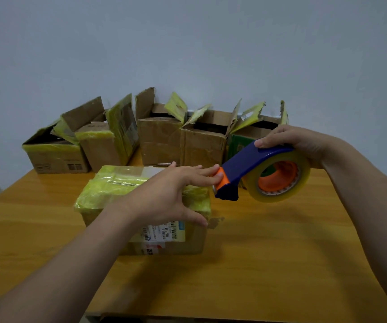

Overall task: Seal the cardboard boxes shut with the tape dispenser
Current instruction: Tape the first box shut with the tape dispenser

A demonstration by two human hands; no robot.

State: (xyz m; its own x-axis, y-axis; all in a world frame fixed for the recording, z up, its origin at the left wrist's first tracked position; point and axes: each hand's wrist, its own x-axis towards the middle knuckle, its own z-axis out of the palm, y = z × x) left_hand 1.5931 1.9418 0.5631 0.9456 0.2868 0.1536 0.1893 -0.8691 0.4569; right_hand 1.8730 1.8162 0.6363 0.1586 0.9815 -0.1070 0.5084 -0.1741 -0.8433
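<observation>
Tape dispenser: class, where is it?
The tape dispenser is right of centre, in the right hand, its tip touching the left hand by the taped box.

Shipping label [164, 232] on the near side of the closed front box [108, 194]: barcode strips and small print, with only a fragment like "421B" half readable and the rest blurred. Just below it is a white sticker [153, 247] with a red mark, unreadable. Behind the front box to the left, the far-left box [57, 158] carries dark printed symbols, illegible. Behind to the right, the green box [234, 148] shows a pale logo, too small to read.
</observation>
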